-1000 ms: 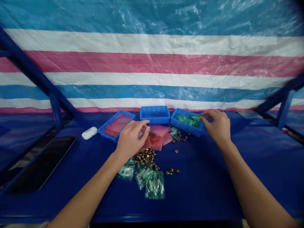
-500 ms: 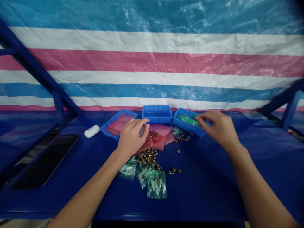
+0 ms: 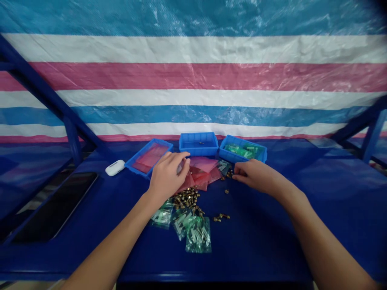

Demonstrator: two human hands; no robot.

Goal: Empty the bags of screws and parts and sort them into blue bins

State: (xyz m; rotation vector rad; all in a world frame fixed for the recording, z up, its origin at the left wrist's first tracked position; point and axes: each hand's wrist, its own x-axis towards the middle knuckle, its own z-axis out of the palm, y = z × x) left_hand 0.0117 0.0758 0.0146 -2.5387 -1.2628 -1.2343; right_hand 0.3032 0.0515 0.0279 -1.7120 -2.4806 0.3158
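Note:
My left hand [image 3: 169, 171] hovers at the near edge of the red plastic bags [image 3: 201, 173], thumb and fingers curled together around something greyish and see-through that I cannot make out. My right hand [image 3: 254, 175] is low over the table, its closed fingertips at a small group of brass-coloured screws [image 3: 227, 175]; what they grip is hidden. A larger pile of screws [image 3: 187, 198] lies below my left hand. Several clear green bags with pale, slim pieces [image 3: 198, 235] rest in front of that pile. One similar small bag [image 3: 223, 166] lies beside the red bags.
Three blue bins stand at the back: the left bin [image 3: 130, 166] holds red bags, the middle bin [image 3: 198, 150] one small piece, the right bin [image 3: 262, 157] green bags. A white earphone case [image 3: 115, 167] and a black phone [image 3: 56, 207] lie left. Stray screws [image 3: 221, 217] lie in front.
My right hand has moved down and left, from above the right bin to the small group of screws. My left hand has barely moved.

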